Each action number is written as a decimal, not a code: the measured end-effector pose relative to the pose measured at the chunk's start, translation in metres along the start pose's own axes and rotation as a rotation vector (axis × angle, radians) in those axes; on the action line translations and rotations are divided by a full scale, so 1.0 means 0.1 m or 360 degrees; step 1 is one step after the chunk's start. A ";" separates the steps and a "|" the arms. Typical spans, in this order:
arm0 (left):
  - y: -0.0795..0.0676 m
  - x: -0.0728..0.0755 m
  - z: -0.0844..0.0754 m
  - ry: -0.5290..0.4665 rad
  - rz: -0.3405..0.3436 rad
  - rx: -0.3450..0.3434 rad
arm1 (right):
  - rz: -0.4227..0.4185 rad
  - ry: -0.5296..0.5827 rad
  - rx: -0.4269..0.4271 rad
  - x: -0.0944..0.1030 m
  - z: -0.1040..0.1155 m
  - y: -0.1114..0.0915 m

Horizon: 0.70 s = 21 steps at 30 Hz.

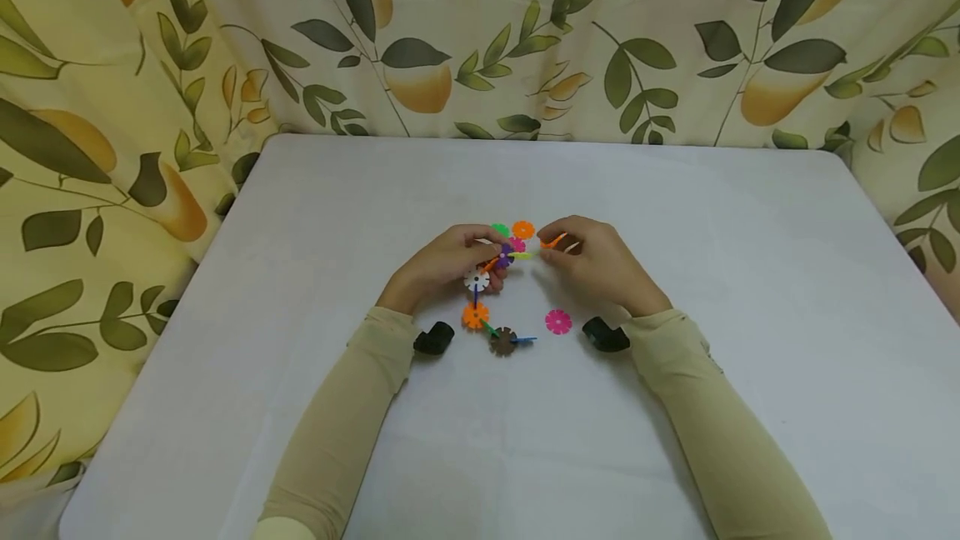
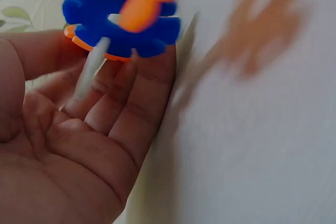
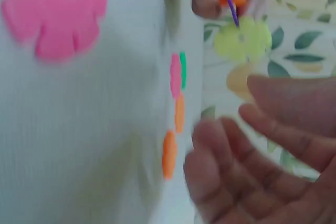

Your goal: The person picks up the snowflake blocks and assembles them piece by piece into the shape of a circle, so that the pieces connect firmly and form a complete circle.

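Observation:
My left hand (image 1: 453, 263) pinches a chain of notched plastic interlocking discs near its far end, by a purple disc (image 1: 505, 256) with a yellow-green disc (image 1: 521, 255) slotted beside it. From there the chain curves toward me through a white disc (image 1: 477, 279), an orange disc (image 1: 476, 315) and a brown disc (image 1: 503, 342), ending in a blue disc (image 1: 525, 340) seen edge-on. The left wrist view shows a dark blue disc (image 2: 105, 9) near the fingers. My right hand (image 1: 592, 261) hovers with thumb and fingers apart, beside a loose orange disc (image 3: 169, 155).
A loose pink disc (image 1: 558, 322) lies between the forearms. Beyond the hands are a green disc (image 1: 498, 229), another pink disc (image 1: 517, 245) and an orange disc (image 1: 523, 230). Black wrist devices (image 1: 606, 335) sit at both cuffs. Leaf-print cloth (image 1: 525, 40) hangs behind the white table (image 1: 675, 190).

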State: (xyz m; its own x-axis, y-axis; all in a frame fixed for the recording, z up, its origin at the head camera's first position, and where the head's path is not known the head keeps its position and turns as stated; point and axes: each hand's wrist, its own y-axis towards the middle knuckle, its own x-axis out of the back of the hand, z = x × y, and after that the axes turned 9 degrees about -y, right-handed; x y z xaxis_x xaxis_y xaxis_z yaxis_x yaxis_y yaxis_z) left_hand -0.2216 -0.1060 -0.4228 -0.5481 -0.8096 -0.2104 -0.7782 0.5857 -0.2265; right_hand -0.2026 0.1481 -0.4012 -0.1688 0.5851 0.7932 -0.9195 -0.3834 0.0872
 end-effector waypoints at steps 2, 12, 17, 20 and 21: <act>0.00 0.01 0.00 0.0017 0.0003 0.0010 | -0.0008 -0.0035 -0.0024 0.03 -0.06 0.00; -0.01 0.02 -0.01 0.0089 0.0042 -0.0003 | 0.0153 -0.0160 -0.0016 0.00 -0.21 0.02; -0.01 0.03 0.00 0.0127 0.0099 -0.0008 | 0.0181 -0.0223 -0.0061 -0.02 -0.21 0.01; -0.01 0.04 0.02 0.0157 0.0152 -0.0040 | 0.0172 -0.0202 -0.0083 -0.02 -0.22 0.01; -0.01 0.04 0.02 0.0159 0.0167 -0.0053 | 0.0170 -0.0199 -0.0095 -0.02 -0.22 0.01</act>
State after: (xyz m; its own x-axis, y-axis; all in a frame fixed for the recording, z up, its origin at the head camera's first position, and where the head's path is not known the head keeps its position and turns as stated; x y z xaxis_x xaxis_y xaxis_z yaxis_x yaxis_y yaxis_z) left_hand -0.2222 -0.1096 -0.4255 -0.6535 -0.7447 -0.1354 -0.7238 0.6671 -0.1761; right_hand -0.2111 0.1620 -0.4159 -0.2244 0.4484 0.8652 -0.9188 -0.3933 -0.0345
